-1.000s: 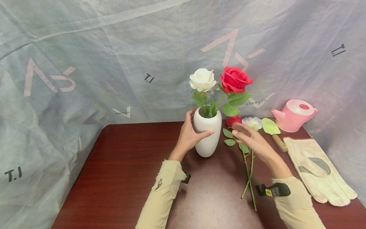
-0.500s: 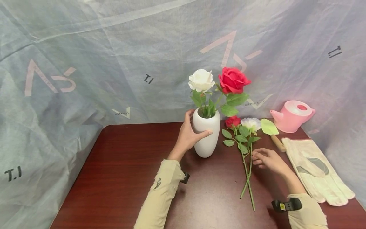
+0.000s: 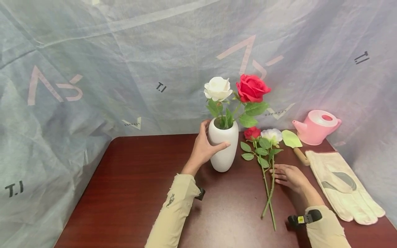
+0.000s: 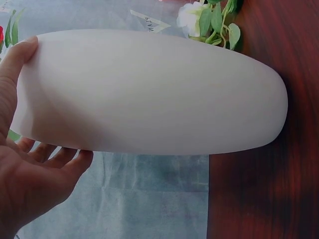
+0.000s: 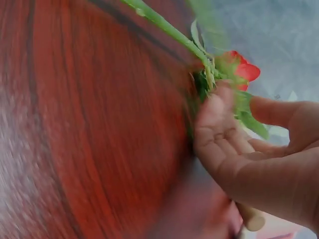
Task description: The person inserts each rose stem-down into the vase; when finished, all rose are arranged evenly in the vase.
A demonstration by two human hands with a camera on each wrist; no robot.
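Observation:
A white vase [image 3: 224, 150] stands upright on the table, holding a white rose [image 3: 218, 89] and a larger red rose [image 3: 253, 88]. My left hand [image 3: 203, 148] grips its upper part, thumb across the front and fingers round the far side. To the right lie two loose stems that cross: a small red rose [image 3: 252, 133] and a pale white-lilac flower [image 3: 271, 136]. My right hand [image 3: 289, 176] is low beside them, its fingertips at the pale flower's stem [image 3: 273, 179]. In the right wrist view, the thumb stands apart from the extended fingers [image 5: 219, 129].
A pink watering can [image 3: 317, 127] stands at the back right corner. In front of it lie a trowel with a light green blade [image 3: 291, 138] and wooden handle, and a pair of cream gloves [image 3: 344, 186]. Grey cloth [image 3: 139, 69] hangs behind the dark red table [image 3: 136, 193].
My right hand has come down from above the loose flowers to their stems, moving toward me, then slightly left so the fingertips reach a stem. My left hand stays on the vase.

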